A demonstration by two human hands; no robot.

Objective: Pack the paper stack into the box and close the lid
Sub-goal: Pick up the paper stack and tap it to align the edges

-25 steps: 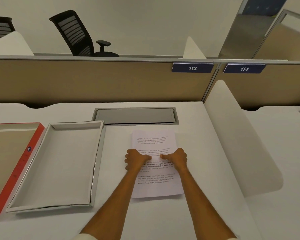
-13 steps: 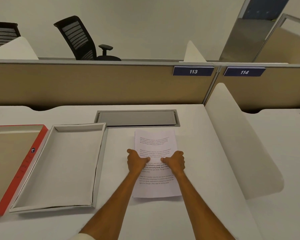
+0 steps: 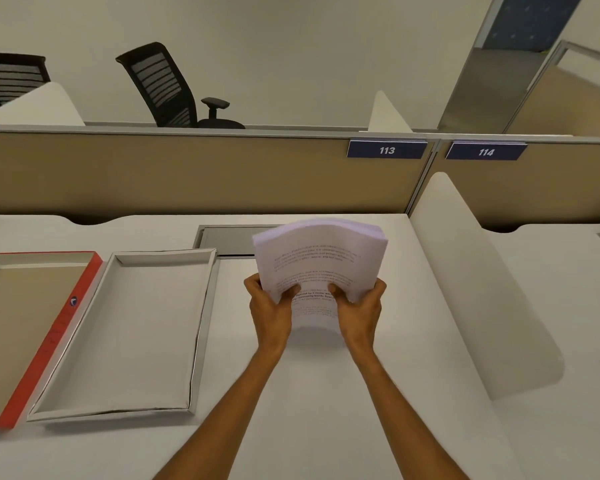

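A thick stack of printed white paper (image 3: pixel 321 261) is lifted off the desk and tilted up, its far end bowed. My left hand (image 3: pixel 271 308) grips its left edge and my right hand (image 3: pixel 359 310) grips its right edge, thumbs on the printed top sheet. To the left, the open white box (image 3: pixel 125 327) lies flat on the desk with nothing inside. Its red-edged lid (image 3: pixel 54 336) lies upside down further left, touching the box's side.
A grey cable hatch (image 3: pixel 231 239) is set into the white desk (image 3: pixel 326 393) behind the stack. A curved white side divider (image 3: pixel 482 292) rises at the right. A tan partition (image 3: pixel 187 174) with signs 113 and 114 closes the back; black chairs stand beyond.
The stack lay flat on the desk under both hands; now both hands have taken its sides and raised it, tilted toward me.
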